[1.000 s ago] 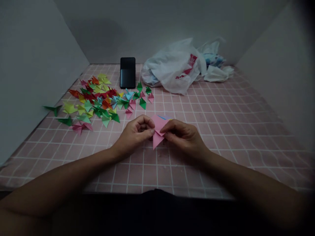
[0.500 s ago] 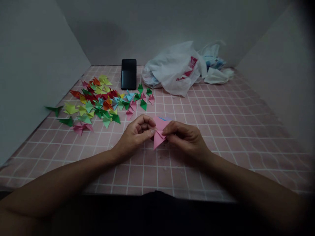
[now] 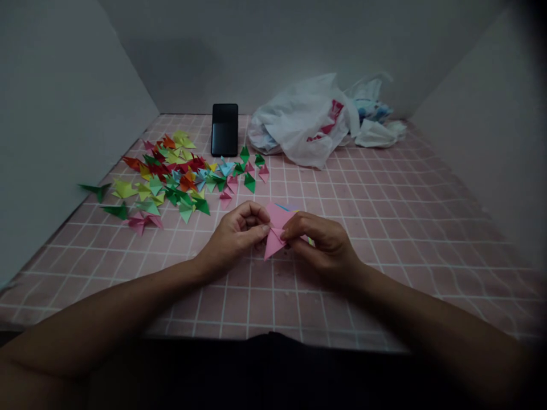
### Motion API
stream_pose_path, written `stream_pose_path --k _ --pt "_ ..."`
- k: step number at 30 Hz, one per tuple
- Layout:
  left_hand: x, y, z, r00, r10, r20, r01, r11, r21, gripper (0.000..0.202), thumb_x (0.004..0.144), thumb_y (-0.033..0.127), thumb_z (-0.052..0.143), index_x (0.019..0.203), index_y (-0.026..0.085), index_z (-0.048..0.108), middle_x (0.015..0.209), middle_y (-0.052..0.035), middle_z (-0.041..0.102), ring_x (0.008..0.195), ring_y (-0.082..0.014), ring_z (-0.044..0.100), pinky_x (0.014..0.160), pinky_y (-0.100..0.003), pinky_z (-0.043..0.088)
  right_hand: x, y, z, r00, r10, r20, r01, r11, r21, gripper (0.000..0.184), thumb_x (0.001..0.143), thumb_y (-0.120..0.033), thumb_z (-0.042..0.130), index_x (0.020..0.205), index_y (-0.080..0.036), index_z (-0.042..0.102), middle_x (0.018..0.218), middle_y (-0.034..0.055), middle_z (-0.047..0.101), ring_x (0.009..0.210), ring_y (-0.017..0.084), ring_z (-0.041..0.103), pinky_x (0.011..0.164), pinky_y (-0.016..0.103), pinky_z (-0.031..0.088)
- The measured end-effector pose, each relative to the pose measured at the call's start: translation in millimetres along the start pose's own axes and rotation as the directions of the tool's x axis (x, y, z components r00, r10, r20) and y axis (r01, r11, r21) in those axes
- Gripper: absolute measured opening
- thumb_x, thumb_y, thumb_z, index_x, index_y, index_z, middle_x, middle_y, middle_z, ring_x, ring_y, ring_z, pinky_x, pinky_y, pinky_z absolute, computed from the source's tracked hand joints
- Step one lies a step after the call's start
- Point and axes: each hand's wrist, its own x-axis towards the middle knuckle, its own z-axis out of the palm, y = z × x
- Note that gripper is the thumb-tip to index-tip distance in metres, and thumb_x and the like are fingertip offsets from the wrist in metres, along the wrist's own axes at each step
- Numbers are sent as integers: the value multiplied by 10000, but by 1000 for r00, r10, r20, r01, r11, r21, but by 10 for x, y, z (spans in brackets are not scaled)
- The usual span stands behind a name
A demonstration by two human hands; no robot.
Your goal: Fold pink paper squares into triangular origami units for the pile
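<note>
Between my hands is a piece of pink origami paper (image 3: 273, 245), folded, with a pointed end toward me. My left hand (image 3: 241, 230) pinches its left edge between thumb and fingers. From the other side my right hand (image 3: 322, 236) is closed on the paper, thumb and index finger at a fold near its middle. Behind and partly under the hands, sheets of coloured paper (image 3: 282, 206) show blue, pink and yellow edges; how much of the pink surface belongs to them I cannot tell.
Many small folded paper cranes (image 3: 179, 176) in several colours lie spread at the left. A black phone-like device (image 3: 224, 131) stands upright at the back. White plastic bags (image 3: 299, 119) lie to its right. A pink checked cloth (image 3: 384, 239) covers the table; walls rise at the sides and back.
The pink paper's lower point has shifted slightly left. My right hand's fingers have moved a little, and a yellow-green edge now shows beneath them. My left hand is almost unmoved.
</note>
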Motion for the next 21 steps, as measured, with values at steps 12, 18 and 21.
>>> stream_pose_path --k 12,18,21 --pt "3 21 3 999 -46 17 45 999 23 176 799 233 705 900 173 575 738 37 583 619 -77 552 595 -202 457 -10 2 26 998 -69 5 69 988 -136 197 865 -13 531 860 -195 608 807 28 649 728 149 614 665 287 471" --pt "11 13 -7 998 -47 31 46 998 36 184 816 255 705 913 169 576 709 38 593 590 -79 559 573 -203 459 -14 9 17 998 -63 21 66 987 -147 196 855 -8 537 852 -189 613 820 35 651 747 154 623 665 282 474" --pt "21 3 -11 998 -55 28 55 998 32 203 810 273 723 902 170 575 722 37 596 597 -78 563 573 -202 465 -15 2 11 996 -75 38 80 984 -156 183 868 -19 539 852 -185 615 827 41 650 751 158 625 668 286 478"
